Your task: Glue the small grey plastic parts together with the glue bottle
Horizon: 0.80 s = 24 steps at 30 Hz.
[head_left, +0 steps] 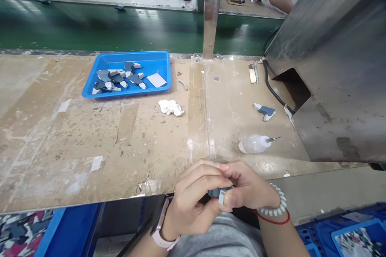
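Observation:
Close to my body, below the table's front edge, my left hand (200, 196) and my right hand (244, 186) meet around one small dark grey and white plastic part (217, 192). Fingers of both hands press on it and cover most of it, so its full shape is hidden. To the right, a clear squeeze bottle (255, 144) with a thin needle tip lies on its side. Beyond it rests a similar grey and white part (265, 111). A blue tray (126, 94) at the back left holds several more such parts and a pale square piece (157, 80).
A crumpled white cloth (170, 107) lies mid-table; a blade-like tool (253, 73) is farther right. A metal housing (337, 68) and black cable (268, 82) bound the right side. Bins of parts (24, 229) stand below. Across the green belt (120, 28), other people's arms show.

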Each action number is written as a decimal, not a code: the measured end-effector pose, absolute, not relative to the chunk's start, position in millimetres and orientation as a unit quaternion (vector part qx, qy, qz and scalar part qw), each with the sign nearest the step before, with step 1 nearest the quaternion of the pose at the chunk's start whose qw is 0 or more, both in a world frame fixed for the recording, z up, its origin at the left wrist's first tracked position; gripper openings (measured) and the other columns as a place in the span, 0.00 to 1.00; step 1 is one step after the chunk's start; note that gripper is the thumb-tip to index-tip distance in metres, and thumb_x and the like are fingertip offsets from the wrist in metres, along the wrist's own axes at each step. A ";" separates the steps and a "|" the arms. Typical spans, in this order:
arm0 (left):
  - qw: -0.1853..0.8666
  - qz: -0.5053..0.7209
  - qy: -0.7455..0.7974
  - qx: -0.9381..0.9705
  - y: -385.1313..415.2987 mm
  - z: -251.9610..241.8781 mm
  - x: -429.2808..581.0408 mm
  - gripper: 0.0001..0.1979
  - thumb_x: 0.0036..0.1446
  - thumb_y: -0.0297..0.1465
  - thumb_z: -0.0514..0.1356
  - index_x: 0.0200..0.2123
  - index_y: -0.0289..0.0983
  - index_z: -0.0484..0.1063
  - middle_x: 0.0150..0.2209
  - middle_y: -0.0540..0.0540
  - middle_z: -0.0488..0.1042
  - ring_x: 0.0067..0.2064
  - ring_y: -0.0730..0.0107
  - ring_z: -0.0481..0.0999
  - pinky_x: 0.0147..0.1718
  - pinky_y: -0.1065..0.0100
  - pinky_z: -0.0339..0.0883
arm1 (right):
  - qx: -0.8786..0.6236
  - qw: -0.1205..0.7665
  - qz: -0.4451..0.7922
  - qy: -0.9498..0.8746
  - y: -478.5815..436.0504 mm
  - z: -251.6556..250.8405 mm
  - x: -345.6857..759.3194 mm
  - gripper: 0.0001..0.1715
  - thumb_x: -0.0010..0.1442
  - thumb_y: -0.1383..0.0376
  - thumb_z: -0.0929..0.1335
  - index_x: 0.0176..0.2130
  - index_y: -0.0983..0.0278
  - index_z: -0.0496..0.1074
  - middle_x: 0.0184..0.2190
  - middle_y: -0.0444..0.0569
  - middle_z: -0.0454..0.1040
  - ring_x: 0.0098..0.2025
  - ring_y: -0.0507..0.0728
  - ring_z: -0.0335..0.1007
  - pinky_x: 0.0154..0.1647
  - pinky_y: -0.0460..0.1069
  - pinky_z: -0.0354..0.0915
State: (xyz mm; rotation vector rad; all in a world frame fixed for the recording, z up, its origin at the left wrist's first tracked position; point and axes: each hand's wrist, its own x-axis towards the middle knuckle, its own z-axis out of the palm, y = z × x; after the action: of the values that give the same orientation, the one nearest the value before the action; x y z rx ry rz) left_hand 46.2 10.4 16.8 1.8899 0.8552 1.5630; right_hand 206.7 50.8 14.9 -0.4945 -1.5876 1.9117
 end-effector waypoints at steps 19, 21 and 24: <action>0.210 0.581 0.283 0.733 3.5 17.3 55.1 0.14 0.69 0.38 0.58 0.40 0.32 0.75 0.32 0.44 0.80 0.43 0.64 0.81 0.41 0.66 0.76 | -0.119 0.337 0.651 -0.669 49.9 -0.4 214.1 0.27 0.56 0.46 0.74 0.25 0.65 0.71 0.19 0.40 0.65 0.21 0.48 0.59 0.22 0.42 0.61; 0.198 0.580 0.284 0.738 2.5 16.6 55.7 0.13 0.69 0.37 0.58 0.39 0.32 0.75 0.33 0.44 0.80 0.44 0.65 0.81 0.42 0.65 0.75 | -0.112 0.341 0.649 -0.671 50.1 -1.1 213.8 0.27 0.56 0.46 0.74 0.24 0.65 0.71 0.19 0.40 0.66 0.22 0.49 0.60 0.23 0.42 0.62; 0.182 0.581 0.285 0.740 2.0 15.1 57.2 0.13 0.69 0.36 0.57 0.39 0.32 0.74 0.33 0.44 0.79 0.44 0.65 0.81 0.42 0.65 0.75 | -0.101 0.352 0.650 -0.666 50.8 0.1 212.3 0.25 0.56 0.48 0.74 0.25 0.66 0.72 0.20 0.40 0.66 0.22 0.48 0.60 0.23 0.42 0.62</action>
State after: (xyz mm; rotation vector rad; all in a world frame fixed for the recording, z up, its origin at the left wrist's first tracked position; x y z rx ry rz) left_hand 57.2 2.0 15.1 2.0902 0.8053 1.6391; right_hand 212.3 50.8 0.1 -0.2627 -1.7242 1.6822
